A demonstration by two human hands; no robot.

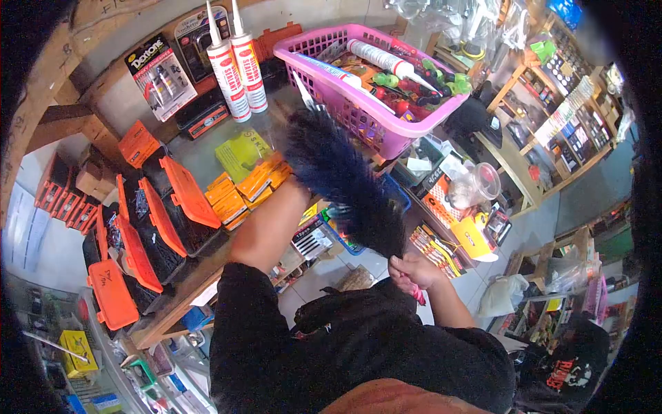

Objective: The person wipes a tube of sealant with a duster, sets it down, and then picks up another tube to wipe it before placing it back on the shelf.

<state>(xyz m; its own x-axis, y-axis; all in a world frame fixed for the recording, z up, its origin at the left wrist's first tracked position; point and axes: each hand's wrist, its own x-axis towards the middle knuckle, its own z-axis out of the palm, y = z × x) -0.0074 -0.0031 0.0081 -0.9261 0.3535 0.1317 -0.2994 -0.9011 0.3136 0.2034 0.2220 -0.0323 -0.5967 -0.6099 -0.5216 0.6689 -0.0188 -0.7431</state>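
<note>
Head view, right hand closed around duster

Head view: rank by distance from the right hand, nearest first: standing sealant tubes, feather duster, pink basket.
From the right hand:
1. Feather duster, in its grip
2. Pink basket, on the table ahead
3. Standing sealant tubes, left of the basket

Black top, matte, plain dark fabric, soft creases over the torso. Left sleeve black, loose and wide, ends around the elbow. Right sleeve same black, same loose cut, similar length. Small reddish and pale print on the front, mostly lost in folds, too small to read. Forearms bare below both sleeves. Right hand bare too, short nails not clear enough to confirm.
</note>
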